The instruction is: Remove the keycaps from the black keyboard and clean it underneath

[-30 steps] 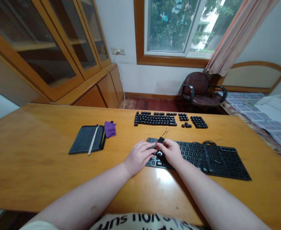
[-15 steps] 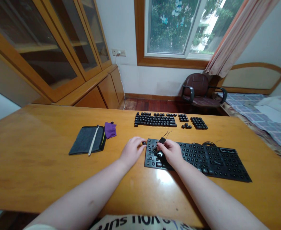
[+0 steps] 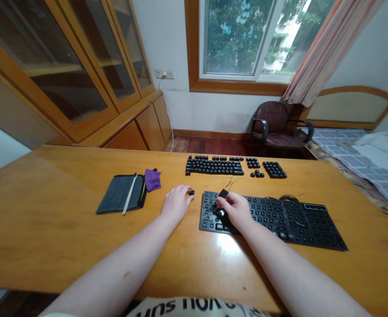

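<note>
Left grip (image 3: 175, 204): thumb and fingertips are pinching one cap (image 3: 191, 192) above or on the worktop (image 3: 187, 259), just left of the keyboard (image 3: 276, 215).
Right grip (image 3: 236, 207): thumb and fingers are clasping a dark puller (image 3: 224, 193) over the keyboard's left end.
Worktop: smooth, yellow-brown wood is shining where light is catching it.
Keyboard: a long, flat black slab is showing mostly bare little posts; a few larger shapes near its lower edge are perhaps keys remaining.
Caps (image 3: 214, 166): loose black blocks are lying in keyboard order near the far edge; most seem off, with the nearest row of the main block looking barely begun.
Pouch (image 3: 115, 193): soft dark-grey fabric is lying flat, yellow trim edging one side.
Cloth (image 3: 153, 180): creased purple fabric is resting beside the pouch.
Stick (image 3: 129, 193): slim and pale, it is lying across the pouch.
Puller: two thin wires are pointing away from the person.
</note>
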`<state>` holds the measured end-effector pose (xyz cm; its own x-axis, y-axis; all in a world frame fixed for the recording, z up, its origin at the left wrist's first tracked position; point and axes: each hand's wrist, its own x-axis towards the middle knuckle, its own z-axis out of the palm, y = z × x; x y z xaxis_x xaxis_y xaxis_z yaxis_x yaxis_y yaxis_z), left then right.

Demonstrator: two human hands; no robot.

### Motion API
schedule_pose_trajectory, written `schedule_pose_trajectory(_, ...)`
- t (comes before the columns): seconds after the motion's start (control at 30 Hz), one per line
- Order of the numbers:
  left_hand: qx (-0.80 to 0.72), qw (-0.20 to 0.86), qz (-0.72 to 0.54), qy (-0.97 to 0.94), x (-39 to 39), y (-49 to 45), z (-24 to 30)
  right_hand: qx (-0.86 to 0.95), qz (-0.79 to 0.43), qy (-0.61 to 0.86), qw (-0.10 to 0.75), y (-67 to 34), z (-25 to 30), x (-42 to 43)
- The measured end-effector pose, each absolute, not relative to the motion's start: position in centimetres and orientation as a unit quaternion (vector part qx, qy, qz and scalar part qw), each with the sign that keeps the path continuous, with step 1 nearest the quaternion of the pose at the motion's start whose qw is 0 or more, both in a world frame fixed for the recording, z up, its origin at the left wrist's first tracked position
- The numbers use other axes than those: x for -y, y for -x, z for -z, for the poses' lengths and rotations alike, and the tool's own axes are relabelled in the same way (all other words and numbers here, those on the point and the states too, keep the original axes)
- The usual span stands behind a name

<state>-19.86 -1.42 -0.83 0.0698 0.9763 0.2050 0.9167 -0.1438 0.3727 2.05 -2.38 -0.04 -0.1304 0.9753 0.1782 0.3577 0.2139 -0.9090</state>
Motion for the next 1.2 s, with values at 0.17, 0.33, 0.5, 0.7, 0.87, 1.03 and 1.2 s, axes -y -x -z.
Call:
schedule_pose_trajectory(0.17,-0.632,0.059,-0.166,-0.755,1.4,19.6,0.7,0.649,-0.380,0.504,0.425,-2.0,0.3,2.3)
schedule_pose_trajectory(0.33,-0.598,0.062,-0.130,-0.788,-0.3,19.6,0.2,0.649,-0.379,0.506,0.423,-1.9,0.3,2.3)
schedule_pose_trajectory(0.5,-0.576,0.060,-0.127,-0.805,-3.7,19.0,0.1,0.646,-0.385,0.500,0.429,-2.0,0.5,2.2)
schedule_pose_trajectory(0.7,-0.578,0.016,-0.170,-0.798,-5.3,18.8,0.1,0.653,-0.365,0.511,0.423,-2.1,0.4,2.2)
schedule_pose_trajectory(0.87,-0.590,-0.016,-0.223,-0.776,-5.7,19.5,0.6,0.658,-0.355,0.519,0.413,-2.0,0.1,2.3)
schedule_pose_trajectory(1.03,-0.615,-0.014,-0.263,-0.743,-6.2,19.4,1.2,0.661,-0.355,0.519,0.410,-2.0,0.4,2.3)
schedule_pose_trajectory(1.2,-0.638,-0.004,-0.268,-0.722,-6.4,19.3,1.3,0.664,-0.356,0.513,0.411,-2.0,0.4,2.3)
